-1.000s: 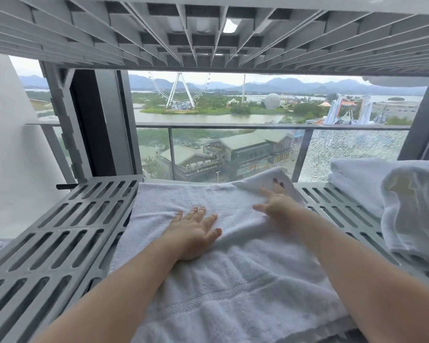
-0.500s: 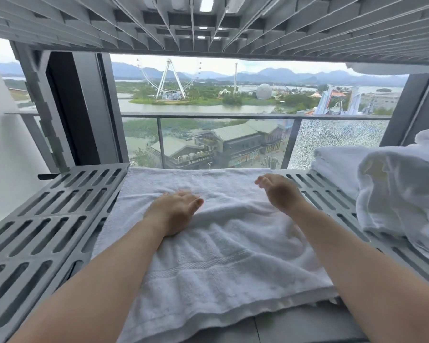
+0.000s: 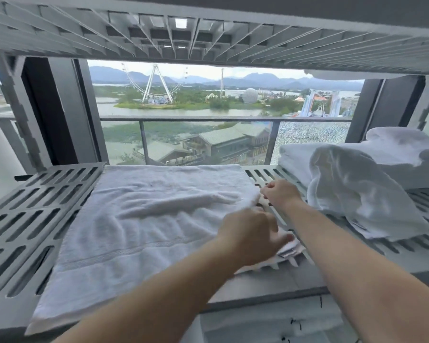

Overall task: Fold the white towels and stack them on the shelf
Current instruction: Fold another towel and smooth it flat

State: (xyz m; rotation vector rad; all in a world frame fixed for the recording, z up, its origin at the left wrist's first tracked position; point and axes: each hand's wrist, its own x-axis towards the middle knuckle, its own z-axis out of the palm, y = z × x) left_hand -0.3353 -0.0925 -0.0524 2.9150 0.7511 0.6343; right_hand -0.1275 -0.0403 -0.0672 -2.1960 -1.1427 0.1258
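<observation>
White terry towel (image 3: 139, 219) was pinched at its near right corner by the left hand (image 3: 252, 233) and, apparently, farther along that edge by the curled right hand (image 3: 279, 194). Both had been moved off its middle, so folding was judged next. It was spread on the grey slatted shelf (image 3: 42, 194), with a crumpled white towel heap (image 3: 352, 194) crowding the right end.

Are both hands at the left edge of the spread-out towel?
No, the left hand and the right hand are both at the right edge of the spread towel.

A window (image 3: 233, 100) overlooks a Ferris wheel (image 3: 156, 85) and water (image 3: 183, 112).
</observation>
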